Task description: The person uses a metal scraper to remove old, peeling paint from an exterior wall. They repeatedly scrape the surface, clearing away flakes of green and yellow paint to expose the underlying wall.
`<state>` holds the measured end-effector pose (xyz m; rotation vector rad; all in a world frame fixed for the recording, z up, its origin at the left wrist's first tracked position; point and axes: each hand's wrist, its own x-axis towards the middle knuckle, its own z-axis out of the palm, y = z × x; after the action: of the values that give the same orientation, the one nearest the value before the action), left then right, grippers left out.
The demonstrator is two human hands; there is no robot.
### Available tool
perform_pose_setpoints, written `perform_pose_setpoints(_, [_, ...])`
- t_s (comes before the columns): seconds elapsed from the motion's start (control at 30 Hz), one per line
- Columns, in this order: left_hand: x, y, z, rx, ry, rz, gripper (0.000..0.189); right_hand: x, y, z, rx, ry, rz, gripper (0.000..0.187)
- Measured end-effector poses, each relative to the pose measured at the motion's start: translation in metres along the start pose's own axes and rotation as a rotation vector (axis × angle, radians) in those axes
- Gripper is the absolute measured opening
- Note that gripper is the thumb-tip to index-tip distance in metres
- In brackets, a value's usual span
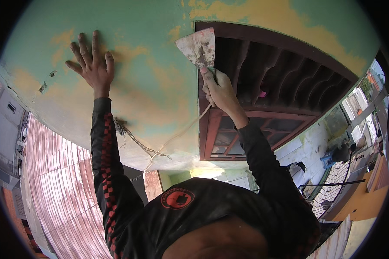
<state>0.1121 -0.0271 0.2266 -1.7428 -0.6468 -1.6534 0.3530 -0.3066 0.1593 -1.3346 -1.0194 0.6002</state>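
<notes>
My left hand (95, 68) lies flat with its fingers spread on a wall (142, 81) of green paint with yellowish patches. In my right hand (218, 87) is the handle of a wide putty knife (199, 48), its blade stained and pointing away from me. The blade overlaps the upper left corner of a dark brown wooden window frame (278, 42) with louvre slats; whether it touches the wall cannot be told. Below my right hand a pale cable (184, 131) runs across the wall. Two small holes show in the wall left of my left hand.
A dark bundle of wire (120, 126) sticks out beside my left forearm. Below the louvres are red-framed window panes (227, 132). A corrugated metal roof (61, 181) lies far down at left. At lower right are a metal railing (332, 187) and a blue stool (326, 160).
</notes>
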Motion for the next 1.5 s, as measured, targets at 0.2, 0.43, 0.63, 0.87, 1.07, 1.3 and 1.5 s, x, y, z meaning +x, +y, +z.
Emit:
perform_pose_setpoints(0.2, [0.000,0.005,0.012,-0.009,-0.003,0.018,0.062,-0.192,0.176,-0.026,-0.314,0.254,0.157,0.038])
perform_pose_setpoints(0.43, [0.007,-0.032,0.004,0.125,0.061,0.126,0.065,-0.350,0.220,-0.086,0.372,0.953,0.399,0.018])
perform_pose_setpoints(0.63, [0.001,-0.021,0.016,0.076,0.093,0.157,0.064,-0.415,0.220,-0.167,-0.182,1.558,0.300,0.030])
perform_pose_setpoints(0.87, [0.002,-0.028,0.017,0.048,0.120,0.173,0.062,-0.482,0.209,-0.213,-1.178,1.189,0.821,0.029])
perform_pose_setpoints(1.07, [-0.006,-0.002,-0.005,-0.045,0.119,0.074,0.067,-0.480,0.221,-0.206,-1.206,1.128,0.773,0.024])
perform_pose_setpoints(1.3, [-0.141,0.183,-0.098,-1.038,-0.519,0.142,0.053,-0.478,0.228,-0.208,-1.062,1.166,0.853,0.031])
perform_pose_setpoints(1.5, [-0.306,0.361,-0.185,-1.657,-1.835,-0.377,0.034,-0.469,0.218,-0.207,-0.973,1.297,0.860,0.044])
